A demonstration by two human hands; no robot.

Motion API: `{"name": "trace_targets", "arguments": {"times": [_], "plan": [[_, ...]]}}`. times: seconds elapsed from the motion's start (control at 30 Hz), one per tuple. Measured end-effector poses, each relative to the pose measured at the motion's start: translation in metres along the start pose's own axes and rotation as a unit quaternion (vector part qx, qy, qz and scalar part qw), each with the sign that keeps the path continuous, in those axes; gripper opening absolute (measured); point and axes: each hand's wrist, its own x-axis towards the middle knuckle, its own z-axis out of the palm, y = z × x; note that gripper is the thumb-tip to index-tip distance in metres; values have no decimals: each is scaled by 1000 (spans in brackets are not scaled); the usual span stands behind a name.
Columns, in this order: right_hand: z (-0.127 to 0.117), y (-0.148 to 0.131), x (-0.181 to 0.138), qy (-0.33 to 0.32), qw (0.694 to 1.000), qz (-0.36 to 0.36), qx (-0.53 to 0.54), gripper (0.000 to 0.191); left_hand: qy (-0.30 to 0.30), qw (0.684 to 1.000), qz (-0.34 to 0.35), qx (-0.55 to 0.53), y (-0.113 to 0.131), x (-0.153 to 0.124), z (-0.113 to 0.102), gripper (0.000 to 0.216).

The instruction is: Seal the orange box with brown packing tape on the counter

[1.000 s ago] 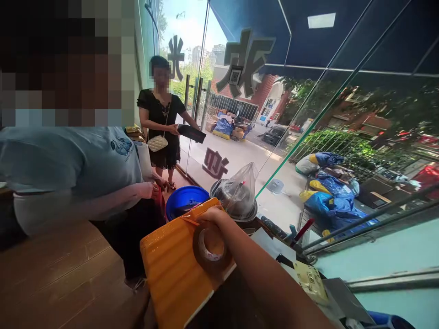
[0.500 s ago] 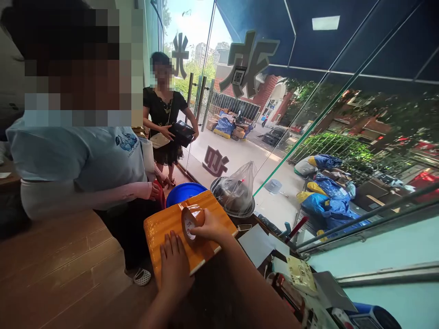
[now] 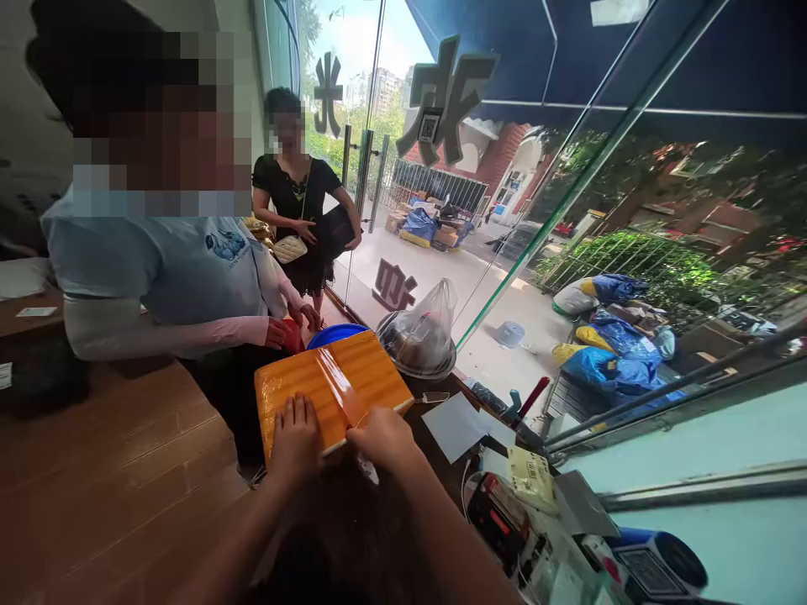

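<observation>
An orange wood-grain box [image 3: 371,370] lies at a tilt in the middle of the view. My left hand [image 3: 295,437] rests flat on its near left part, fingers spread out. At the near edge my right hand [image 3: 384,441] is closed around a roll of clear packing tape [image 3: 368,470], which is mostly hidden under the fingers. A shiny strip of tape [image 3: 335,378] runs from the far side of the box's top to that hand.
A person in a light blue shirt [image 3: 182,269] stands close on the left; another in black [image 3: 296,202] stands by the glass door. Behind the box are a blue basin [image 3: 337,333] and a plastic-bagged bowl [image 3: 422,336]. Papers [image 3: 457,424] and a tissue pack [image 3: 531,477] lie right.
My right hand has drawn the tape roll toward me, from the middle of the box's top to its near edge, laying a strip. My left hand stays flat on the box.
</observation>
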Motion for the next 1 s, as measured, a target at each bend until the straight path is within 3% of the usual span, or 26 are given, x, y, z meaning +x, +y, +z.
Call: {"name": "trace_targets", "arguments": {"times": [0.17,0.33,0.53,0.67,0.9,1.0], "plan": [[40,34,-7,-6,999,38,7,34,-20,1000,7,-2,-2,2,-5,92],[82,76,-31,44,994,75,60,21,-16,1000,4,-3,-3,5,-5,97],[118,70,-46,72,987,93,113,10,-2,1000,10,4,-5,3,-4,96],[113,67,-46,66,988,89,105,10,-13,1000,4,9,-5,4,-5,98],[53,47,-64,73,989,39,121,13,-27,1000,-4,10,-3,4,-9,98],[47,43,-67,78,990,45,108,14,-31,999,-5,5,-3,5,-9,99]]}}
